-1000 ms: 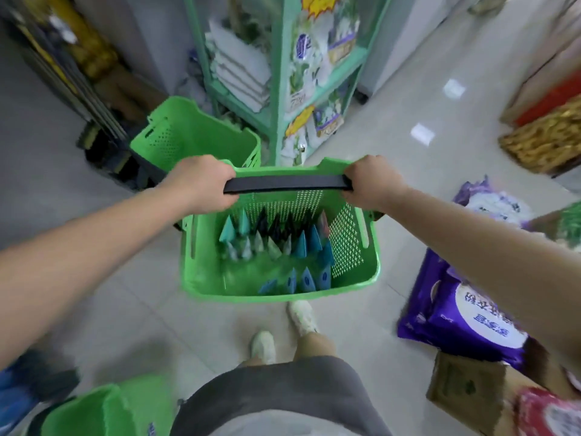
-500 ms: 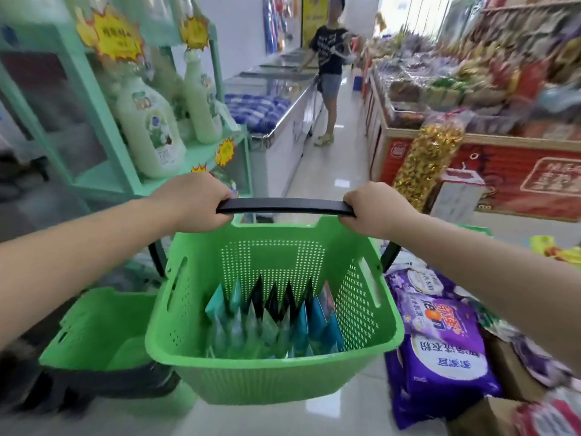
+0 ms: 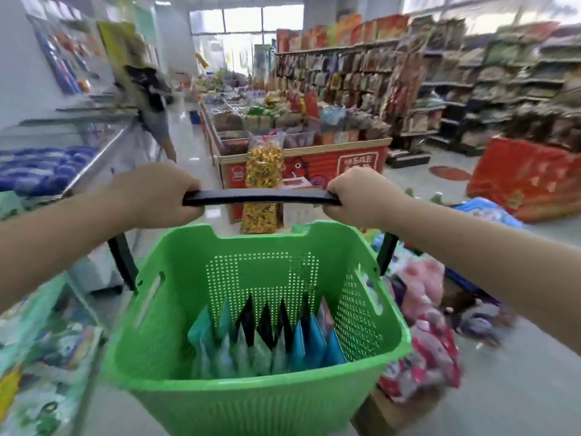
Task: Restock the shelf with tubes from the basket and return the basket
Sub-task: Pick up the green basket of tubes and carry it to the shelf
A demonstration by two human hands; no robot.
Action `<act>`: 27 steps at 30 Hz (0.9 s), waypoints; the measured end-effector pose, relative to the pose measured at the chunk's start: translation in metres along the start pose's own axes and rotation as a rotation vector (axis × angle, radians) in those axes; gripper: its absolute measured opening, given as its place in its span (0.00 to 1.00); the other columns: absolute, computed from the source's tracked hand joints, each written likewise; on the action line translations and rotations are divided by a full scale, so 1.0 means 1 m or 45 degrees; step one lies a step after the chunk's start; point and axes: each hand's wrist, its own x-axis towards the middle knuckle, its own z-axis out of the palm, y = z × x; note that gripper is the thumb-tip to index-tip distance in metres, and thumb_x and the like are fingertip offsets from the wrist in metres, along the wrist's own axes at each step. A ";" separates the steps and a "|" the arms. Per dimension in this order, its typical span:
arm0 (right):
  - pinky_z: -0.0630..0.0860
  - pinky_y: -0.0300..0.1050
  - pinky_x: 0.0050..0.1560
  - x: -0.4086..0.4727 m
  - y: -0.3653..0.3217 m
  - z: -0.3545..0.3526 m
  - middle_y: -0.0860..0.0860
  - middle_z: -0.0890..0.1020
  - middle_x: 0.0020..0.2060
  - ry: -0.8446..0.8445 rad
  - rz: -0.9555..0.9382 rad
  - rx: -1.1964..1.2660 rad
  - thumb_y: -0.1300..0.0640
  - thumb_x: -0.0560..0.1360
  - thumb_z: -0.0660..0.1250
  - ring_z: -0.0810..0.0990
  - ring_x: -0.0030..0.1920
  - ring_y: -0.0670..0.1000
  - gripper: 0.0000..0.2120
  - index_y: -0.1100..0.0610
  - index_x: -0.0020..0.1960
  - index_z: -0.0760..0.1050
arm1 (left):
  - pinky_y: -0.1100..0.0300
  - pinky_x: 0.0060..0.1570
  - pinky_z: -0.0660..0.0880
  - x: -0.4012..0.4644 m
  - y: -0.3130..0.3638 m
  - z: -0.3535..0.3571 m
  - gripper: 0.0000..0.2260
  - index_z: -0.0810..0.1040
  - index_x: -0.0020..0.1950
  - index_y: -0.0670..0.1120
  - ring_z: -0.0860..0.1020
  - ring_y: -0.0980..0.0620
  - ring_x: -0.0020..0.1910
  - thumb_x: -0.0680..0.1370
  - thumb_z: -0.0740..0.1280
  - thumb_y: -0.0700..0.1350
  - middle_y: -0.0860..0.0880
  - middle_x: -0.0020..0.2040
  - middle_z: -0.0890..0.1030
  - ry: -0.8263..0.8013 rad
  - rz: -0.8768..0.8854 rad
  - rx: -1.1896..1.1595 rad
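Nearest the camera hangs a green basket (image 3: 251, 401) with perforated walls, carried in the air in front of the person. Standing on end in its bottom, packed toward the far right side, are the tubes (image 3: 267, 341): flat-ended packs in teal, pale green, black and blue, their pointed tops leaning against the far wall. Above the basket's far rim runs a black handle (image 3: 261, 197), held level by both hands. The left hand (image 3: 157, 193) has its grip clenched round the handle's left end, knuckles up; the right hand (image 3: 361, 195) has its grip clenched round the right end in the same way. Both forearms reach in from the lower corners. To the right of the basket, on the floor, lie pink and red bagged goods (image 3: 430, 347), blurred. Beyond the handle stands a red display bin (image 3: 345, 165) heaped with packaged snacks, with a bag of golden sweets (image 3: 264, 165) at its front. To the left is a chest freezer (image 3: 63, 162). Farther off, another person (image 3: 151, 99) stands in the aisle, and tall shelves (image 3: 440, 89) fill the right side.
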 end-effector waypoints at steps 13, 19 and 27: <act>0.60 0.40 0.25 -0.188 0.197 -0.005 0.49 0.67 0.26 -0.223 0.834 -0.251 0.51 0.77 0.58 0.67 0.27 0.48 0.14 0.58 0.37 0.68 | 0.56 0.32 0.72 0.238 0.241 0.003 0.07 0.78 0.33 0.41 0.69 0.46 0.25 0.69 0.71 0.43 0.49 0.23 0.71 0.261 0.727 -0.482; 0.64 0.44 0.31 -0.275 0.278 -0.008 0.51 0.68 0.29 -0.285 1.166 -0.323 0.51 0.76 0.58 0.70 0.36 0.54 0.14 0.58 0.36 0.68 | 0.54 0.36 0.72 0.335 0.387 -0.011 0.07 0.76 0.32 0.43 0.71 0.43 0.31 0.68 0.70 0.44 0.42 0.28 0.76 0.282 1.052 -0.498; 0.63 0.44 0.37 -0.395 0.371 -0.015 0.48 0.65 0.28 -0.377 1.546 -0.341 0.50 0.77 0.59 0.67 0.36 0.53 0.19 0.54 0.30 0.60 | 0.54 0.31 0.71 0.422 0.593 -0.031 0.19 0.63 0.24 0.51 0.69 0.43 0.25 0.67 0.71 0.42 0.41 0.22 0.72 0.446 1.507 -0.682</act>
